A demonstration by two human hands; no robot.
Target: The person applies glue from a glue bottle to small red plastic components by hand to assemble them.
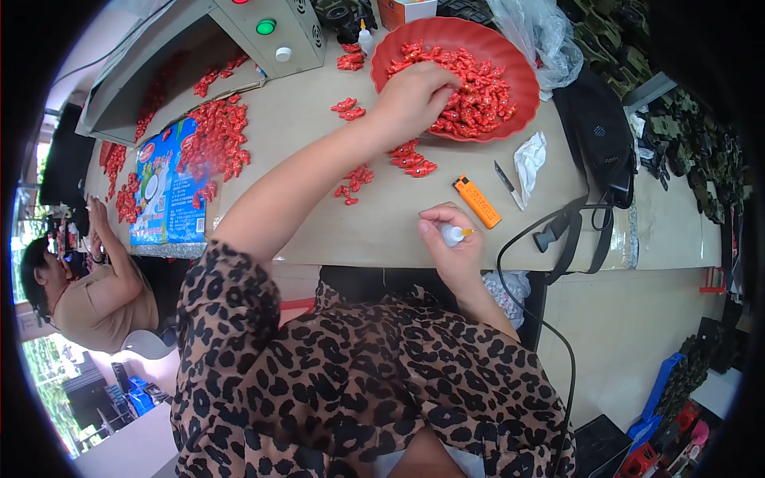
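My left hand [414, 99] reaches over the near left rim of a scalloped red basin [522, 119]. Its fingers are curled against the heap of small glossy red figurines [478, 95] inside; whatever lies between the fingertips is hidden. Close to the table's front edge, my right hand [458, 259] wraps around a small white squeeze bottle [452, 234] with a yellowish tip pointing right. Between the hands lies a short row of red figurines [413, 160]. An orange lighter [476, 201] rests just beyond my right hand, beside a thin-bladed knife [510, 186] and a crumpled white tissue [530, 166].
A grey machine [271, 48] with a lit green button stands at the back left. More figurines [215, 135] lie around a blue printed sheet [167, 191]. A black bag [594, 127] and cable [530, 227] occupy the right. A co-worker [103, 299] sits far left.
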